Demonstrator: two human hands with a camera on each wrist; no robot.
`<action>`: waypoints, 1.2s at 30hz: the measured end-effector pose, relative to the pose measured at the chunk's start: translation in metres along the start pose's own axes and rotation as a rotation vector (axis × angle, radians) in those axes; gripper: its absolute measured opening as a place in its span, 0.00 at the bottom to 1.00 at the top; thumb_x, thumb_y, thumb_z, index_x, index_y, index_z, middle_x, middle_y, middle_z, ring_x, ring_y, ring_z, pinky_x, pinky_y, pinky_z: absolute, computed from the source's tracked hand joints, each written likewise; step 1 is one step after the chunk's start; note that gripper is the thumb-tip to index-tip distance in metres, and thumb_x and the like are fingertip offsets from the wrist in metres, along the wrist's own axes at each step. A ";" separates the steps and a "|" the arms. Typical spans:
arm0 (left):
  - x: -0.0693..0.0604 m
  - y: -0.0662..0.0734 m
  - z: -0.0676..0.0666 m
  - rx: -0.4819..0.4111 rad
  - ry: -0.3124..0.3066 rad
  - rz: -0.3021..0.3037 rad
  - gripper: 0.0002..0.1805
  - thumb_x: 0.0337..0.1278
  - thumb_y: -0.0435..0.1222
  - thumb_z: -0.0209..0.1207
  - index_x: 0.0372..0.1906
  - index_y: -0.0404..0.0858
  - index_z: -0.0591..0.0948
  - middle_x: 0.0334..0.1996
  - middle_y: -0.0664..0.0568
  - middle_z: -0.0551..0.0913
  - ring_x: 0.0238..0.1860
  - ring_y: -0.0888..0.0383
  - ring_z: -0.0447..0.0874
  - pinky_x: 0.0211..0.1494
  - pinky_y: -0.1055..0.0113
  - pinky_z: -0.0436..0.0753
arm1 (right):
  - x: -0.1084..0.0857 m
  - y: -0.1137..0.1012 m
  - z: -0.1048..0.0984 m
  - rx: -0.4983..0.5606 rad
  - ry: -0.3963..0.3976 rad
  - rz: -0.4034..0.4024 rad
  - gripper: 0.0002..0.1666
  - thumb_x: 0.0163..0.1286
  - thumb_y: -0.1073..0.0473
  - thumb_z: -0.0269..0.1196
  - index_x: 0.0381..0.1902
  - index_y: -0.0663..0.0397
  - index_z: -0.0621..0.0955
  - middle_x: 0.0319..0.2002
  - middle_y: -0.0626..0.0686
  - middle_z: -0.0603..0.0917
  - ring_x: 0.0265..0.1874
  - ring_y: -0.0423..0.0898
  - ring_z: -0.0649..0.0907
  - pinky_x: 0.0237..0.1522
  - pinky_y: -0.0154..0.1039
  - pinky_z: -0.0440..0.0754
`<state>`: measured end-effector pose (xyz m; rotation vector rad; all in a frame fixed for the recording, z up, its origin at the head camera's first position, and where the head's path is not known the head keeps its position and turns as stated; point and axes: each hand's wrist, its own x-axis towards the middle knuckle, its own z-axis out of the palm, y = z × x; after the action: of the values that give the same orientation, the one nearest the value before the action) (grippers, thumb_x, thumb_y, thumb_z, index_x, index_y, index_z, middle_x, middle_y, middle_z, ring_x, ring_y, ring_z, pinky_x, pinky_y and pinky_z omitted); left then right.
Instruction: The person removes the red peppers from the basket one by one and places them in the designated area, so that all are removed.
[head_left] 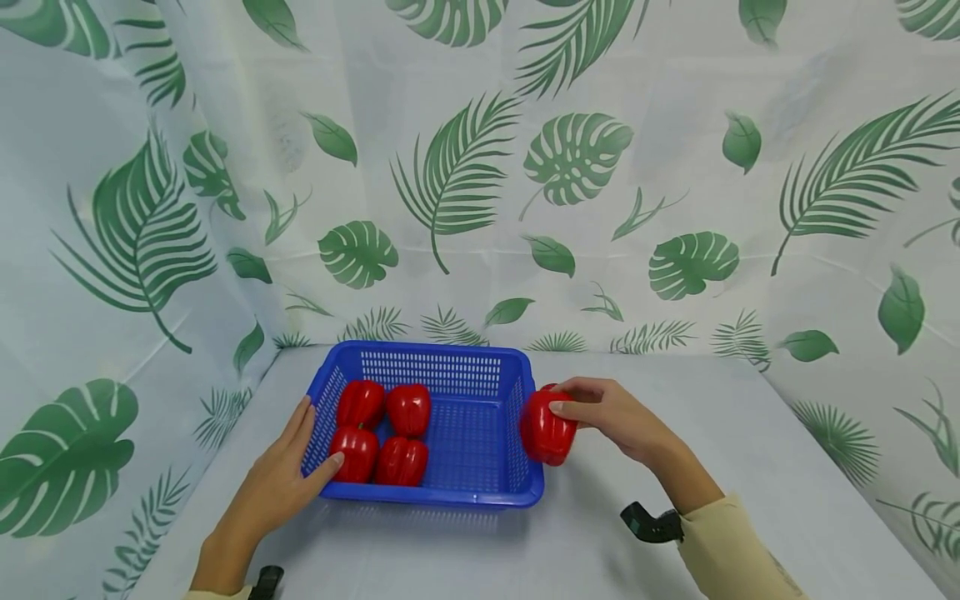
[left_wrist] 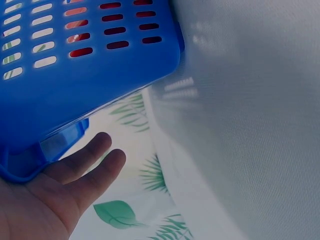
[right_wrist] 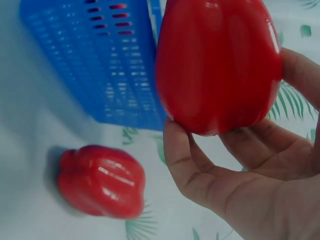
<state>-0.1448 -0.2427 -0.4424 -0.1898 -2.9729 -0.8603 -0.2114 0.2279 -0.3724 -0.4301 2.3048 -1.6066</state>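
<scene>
Right hand (head_left: 618, 421) grasps a red bell pepper (head_left: 546, 435) between thumb and fingers. Left hand (head_left: 273, 485), unclenched, touches a blue plastic basket (head_left: 465, 497).

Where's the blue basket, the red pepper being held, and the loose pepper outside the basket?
Blue basket (head_left: 463, 442), head view: bare floor inside.
Held red pepper (right_wrist: 217, 67), right wrist view: middle of its side.
Loose red pepper (right_wrist: 102, 182), right wrist view: its shiny side.

Left grip (head_left: 279, 479) lies with fingers (head_left: 298, 423) straight, thumb (head_left: 326, 473) spread — right grip (head_left: 615, 414) curled in a pinching hold.
</scene>
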 end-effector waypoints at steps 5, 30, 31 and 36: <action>0.000 0.000 0.000 -0.004 -0.001 0.000 0.57 0.73 0.61 0.59 0.85 0.25 0.49 0.85 0.31 0.45 0.80 0.24 0.53 0.68 0.24 0.68 | -0.007 0.007 -0.007 0.015 0.032 0.025 0.31 0.74 0.55 0.70 0.66 0.70 0.78 0.58 0.64 0.84 0.53 0.56 0.85 0.51 0.48 0.90; -0.001 0.000 0.001 0.000 0.009 0.011 0.57 0.73 0.60 0.59 0.84 0.25 0.50 0.85 0.31 0.45 0.80 0.24 0.53 0.68 0.24 0.68 | -0.023 0.038 -0.012 0.056 0.015 0.098 0.32 0.75 0.56 0.69 0.69 0.71 0.76 0.59 0.64 0.83 0.55 0.55 0.84 0.55 0.53 0.88; -0.001 0.000 0.001 0.000 0.011 0.011 0.56 0.73 0.60 0.59 0.84 0.25 0.50 0.85 0.31 0.45 0.80 0.24 0.53 0.68 0.24 0.68 | -0.023 0.039 -0.012 0.055 0.012 0.101 0.32 0.76 0.56 0.69 0.69 0.71 0.76 0.59 0.64 0.83 0.55 0.55 0.84 0.56 0.53 0.88; -0.001 0.000 0.001 0.004 0.013 0.007 0.56 0.73 0.60 0.59 0.84 0.25 0.52 0.85 0.32 0.46 0.79 0.24 0.54 0.67 0.24 0.69 | -0.025 0.044 -0.009 0.055 -0.014 0.105 0.32 0.76 0.56 0.68 0.69 0.72 0.76 0.59 0.64 0.83 0.55 0.55 0.83 0.56 0.54 0.88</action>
<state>-0.1443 -0.2422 -0.4432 -0.1941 -2.9600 -0.8515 -0.1960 0.2604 -0.4087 -0.3021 2.2283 -1.6065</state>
